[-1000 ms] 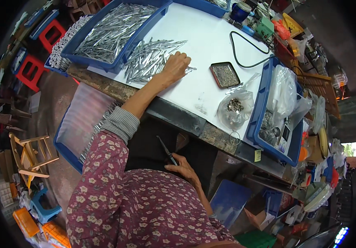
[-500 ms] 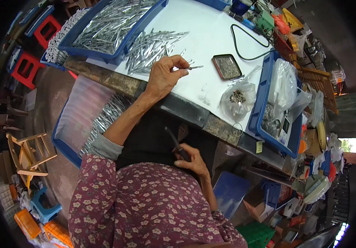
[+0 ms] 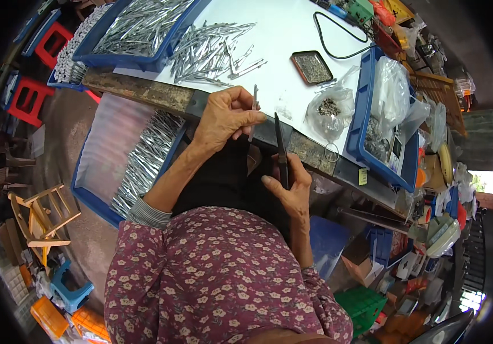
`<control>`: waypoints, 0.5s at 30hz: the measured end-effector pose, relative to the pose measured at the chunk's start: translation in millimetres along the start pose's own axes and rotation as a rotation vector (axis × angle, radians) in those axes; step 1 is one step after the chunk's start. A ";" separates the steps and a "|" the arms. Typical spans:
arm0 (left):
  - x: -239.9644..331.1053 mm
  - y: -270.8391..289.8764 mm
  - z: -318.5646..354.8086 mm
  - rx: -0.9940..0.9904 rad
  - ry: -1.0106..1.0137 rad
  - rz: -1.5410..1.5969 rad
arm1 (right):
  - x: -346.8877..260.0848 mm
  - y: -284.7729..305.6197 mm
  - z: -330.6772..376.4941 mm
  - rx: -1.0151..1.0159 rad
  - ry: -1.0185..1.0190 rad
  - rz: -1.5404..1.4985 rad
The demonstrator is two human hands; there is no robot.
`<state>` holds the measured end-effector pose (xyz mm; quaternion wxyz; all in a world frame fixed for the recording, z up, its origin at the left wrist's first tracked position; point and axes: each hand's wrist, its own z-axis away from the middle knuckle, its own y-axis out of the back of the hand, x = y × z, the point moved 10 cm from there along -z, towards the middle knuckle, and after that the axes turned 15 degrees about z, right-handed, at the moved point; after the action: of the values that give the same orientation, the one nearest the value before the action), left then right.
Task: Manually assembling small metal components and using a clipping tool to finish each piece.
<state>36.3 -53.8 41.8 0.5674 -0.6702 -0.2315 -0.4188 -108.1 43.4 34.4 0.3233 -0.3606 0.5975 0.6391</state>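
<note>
My left hand (image 3: pixel 226 121), at the table's near edge, pinches a thin silvery metal strip (image 3: pixel 255 96) that stands roughly upright between thumb and fingers. Below and to its right, my right hand (image 3: pixel 293 192) grips a slim black pointed tool (image 3: pixel 281 150); its exact kind is unclear. The tool's tip points up, close to the left thumb and apart from the strip. Beyond my left hand, similar metal strips (image 3: pixel 209 54) lie in a loose pile on the white tabletop (image 3: pixel 278 34). A shallow dark-rimmed tray (image 3: pixel 313 67) holds tiny metal pieces.
A blue bin (image 3: pixel 143 62) at far left is heaped with strips. Another blue bin (image 3: pixel 83 192) sits below the table, left. On the right are a plastic bag (image 3: pixel 331 114) of small parts and a blue bin (image 3: pixel 366 103) with clear bags. A black cable (image 3: pixel 338 56) curves behind.
My left hand has drawn back toward the table's edge, turning its strip from sideways to upright. My right hand has risen from the lap, bringing the black tool near the left hand.
</note>
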 end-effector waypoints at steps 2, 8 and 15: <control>-3.5 -1.8 1.3 -0.041 0.046 -0.050 | -5.5 1.0 -3.9 0.036 0.029 0.060; -6.6 -6.8 1.6 -0.035 0.068 0.181 | -17.4 4.8 -19.1 0.136 0.132 0.247; -14.7 -3.0 -0.4 -0.021 0.096 0.299 | -31.9 9.5 -17.5 0.333 0.322 0.509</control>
<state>25.9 -51.0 31.4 0.6267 -0.6823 -0.0970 -0.3637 -97.9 25.7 66.0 0.1095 -0.2387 0.8077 0.5279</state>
